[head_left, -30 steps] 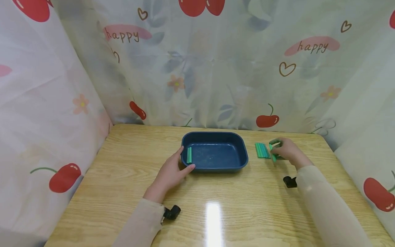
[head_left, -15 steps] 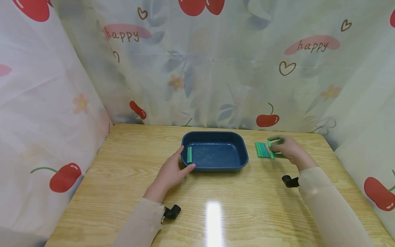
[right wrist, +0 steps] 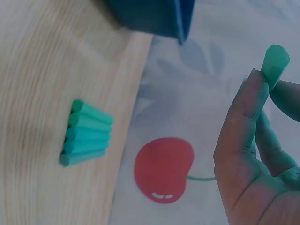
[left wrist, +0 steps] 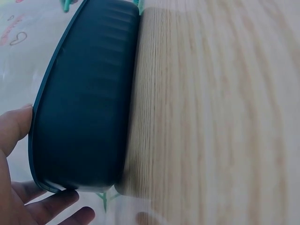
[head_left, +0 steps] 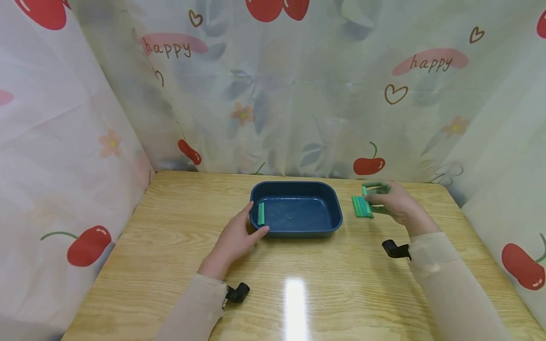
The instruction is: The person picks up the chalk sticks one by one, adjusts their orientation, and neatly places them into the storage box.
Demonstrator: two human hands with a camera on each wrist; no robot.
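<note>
A dark blue rectangular tub (head_left: 303,215) stands on the table, with two green sticks (head_left: 261,214) lying side by side at its left end. My left hand (head_left: 233,239) grips the tub's near left corner, thumb at the front rim and fingers round the left end, as the left wrist view shows too. Right of the tub, my right hand (head_left: 397,204) pinches one green stick (right wrist: 275,62) between thumb and fingers, raised off the table. Just beneath lies a row of several green and teal sticks (right wrist: 89,133), packed side by side.
The wooden table (head_left: 196,208) ends at a patterned curtain (head_left: 290,94) behind and at both sides. A black wrist camera mount (head_left: 395,249) sits at the right sleeve, and another mount (head_left: 238,292) at the left.
My right hand has lifted the green stick and moved it slightly left and away from me, over the row. My left hand and the tub have stayed put.
</note>
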